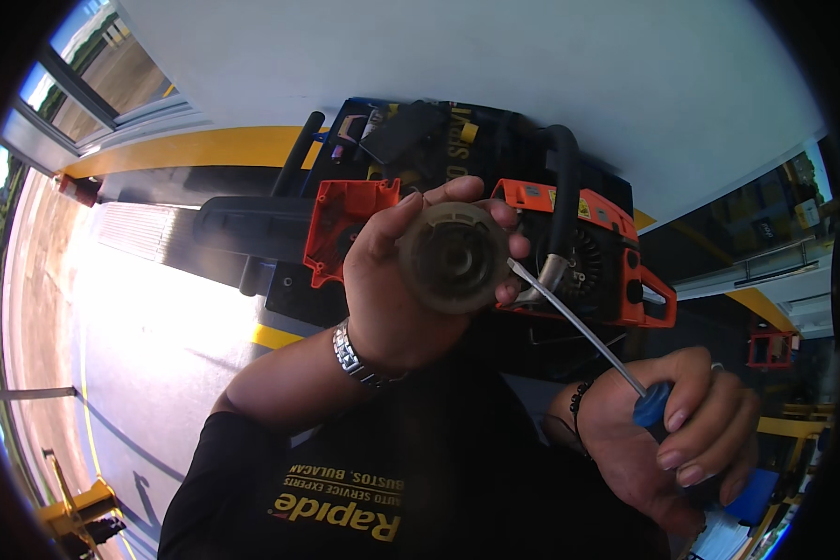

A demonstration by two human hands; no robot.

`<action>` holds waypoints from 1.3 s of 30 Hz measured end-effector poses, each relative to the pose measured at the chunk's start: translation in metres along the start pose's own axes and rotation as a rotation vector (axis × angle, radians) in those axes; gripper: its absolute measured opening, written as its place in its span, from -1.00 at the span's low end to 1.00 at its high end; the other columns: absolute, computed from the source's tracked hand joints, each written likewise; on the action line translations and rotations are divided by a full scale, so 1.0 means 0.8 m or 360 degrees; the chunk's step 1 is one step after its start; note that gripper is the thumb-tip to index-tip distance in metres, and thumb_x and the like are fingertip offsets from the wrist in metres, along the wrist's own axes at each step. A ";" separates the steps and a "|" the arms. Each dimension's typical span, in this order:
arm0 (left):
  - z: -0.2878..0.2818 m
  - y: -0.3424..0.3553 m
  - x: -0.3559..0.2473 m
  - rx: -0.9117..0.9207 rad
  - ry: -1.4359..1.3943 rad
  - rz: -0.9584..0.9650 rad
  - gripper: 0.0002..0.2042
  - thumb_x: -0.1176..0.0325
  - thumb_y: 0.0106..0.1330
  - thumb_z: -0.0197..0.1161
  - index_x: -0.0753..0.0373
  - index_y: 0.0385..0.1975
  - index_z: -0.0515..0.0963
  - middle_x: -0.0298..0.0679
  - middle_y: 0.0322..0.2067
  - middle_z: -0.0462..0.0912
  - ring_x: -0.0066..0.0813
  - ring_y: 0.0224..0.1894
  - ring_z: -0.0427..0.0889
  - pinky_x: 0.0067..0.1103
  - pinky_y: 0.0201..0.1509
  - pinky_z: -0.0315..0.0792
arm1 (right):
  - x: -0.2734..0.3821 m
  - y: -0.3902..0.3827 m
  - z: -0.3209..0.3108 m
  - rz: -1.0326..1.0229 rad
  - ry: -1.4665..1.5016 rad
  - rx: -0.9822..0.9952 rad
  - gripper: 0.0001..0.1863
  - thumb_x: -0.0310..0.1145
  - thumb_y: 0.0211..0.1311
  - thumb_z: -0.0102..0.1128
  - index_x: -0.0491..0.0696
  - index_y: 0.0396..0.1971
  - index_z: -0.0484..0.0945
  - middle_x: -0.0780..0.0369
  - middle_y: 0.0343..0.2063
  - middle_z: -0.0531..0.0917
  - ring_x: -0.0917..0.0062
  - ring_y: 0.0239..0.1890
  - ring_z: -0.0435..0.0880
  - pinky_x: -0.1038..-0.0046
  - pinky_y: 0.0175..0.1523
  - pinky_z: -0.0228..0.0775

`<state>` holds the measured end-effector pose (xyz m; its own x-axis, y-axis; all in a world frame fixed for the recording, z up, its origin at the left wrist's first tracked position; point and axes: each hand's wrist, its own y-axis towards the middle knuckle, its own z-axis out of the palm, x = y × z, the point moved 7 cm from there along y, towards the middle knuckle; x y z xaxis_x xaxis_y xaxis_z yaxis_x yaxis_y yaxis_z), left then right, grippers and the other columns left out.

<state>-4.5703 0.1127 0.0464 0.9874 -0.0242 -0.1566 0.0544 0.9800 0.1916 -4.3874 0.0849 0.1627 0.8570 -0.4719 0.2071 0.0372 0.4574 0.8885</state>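
Note:
My left hand [392, 289] holds up a round, tan plastic pulley wheel [454, 258] with a dark hub, its face turned toward me. My right hand [686, 434] grips the blue handle of a screwdriver [588, 334]; the thin metal shaft slants up to the left and its tip touches the wheel's right rim. Behind both hands lies an orange and black chainsaw body [607, 261] with a black loop handle. A loose orange cover [345, 229] sits just left of the wheel, partly hidden by my left hand. A metal watch band circles my left wrist.
The chainsaw rests on a dark surface with black cases and parts [411, 131] behind it. A white wall with a yellow stripe [205, 147] runs across the top. Bright sunlit floor [140, 317] lies at left. My black shirt fills the lower centre.

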 end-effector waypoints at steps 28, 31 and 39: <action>-0.001 0.034 -0.076 0.0185 0.0260 -0.0282 -0.48 0.25 0.25 0.03 0.07 0.28 0.31 0.10 0.24 0.33 0.17 0.21 0.43 -0.12 0.06 0.54 | -0.040 -0.196 -0.029 0.1246 -0.0582 -0.1265 -0.51 -0.25 0.17 0.32 -0.07 -0.03 0.27 -0.01 -0.18 0.62 0.19 -0.08 0.68 0.14 0.01 0.56; -0.001 0.033 -0.088 0.0178 0.0315 -0.0267 -0.48 0.25 0.26 0.05 0.09 0.27 0.31 0.09 0.20 0.37 0.15 0.17 0.47 -0.17 0.05 0.54 | -0.055 -0.208 -0.010 0.1376 -0.0707 -0.1203 -0.53 -0.38 0.13 0.30 -0.07 -0.03 0.25 -0.03 -0.15 0.61 0.20 -0.11 0.68 0.14 -0.05 0.60; 0.006 0.032 -0.094 0.0507 0.0499 -0.0398 -0.48 0.09 0.35 0.12 0.12 0.28 0.30 0.02 0.16 0.39 0.14 0.06 0.57 -0.25 -0.08 0.59 | -0.103 -0.197 0.050 0.1569 -0.0444 -0.1026 -0.45 -0.49 0.15 0.19 -0.15 0.14 0.23 0.08 -0.24 0.56 0.33 -0.33 0.66 0.33 -0.23 0.61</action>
<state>-4.6421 0.1383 0.0675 0.8489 -0.1421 -0.5090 0.3743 0.8417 0.3892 -4.4849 0.0216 0.0222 0.5244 0.1809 0.8320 -0.2522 0.9663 -0.0511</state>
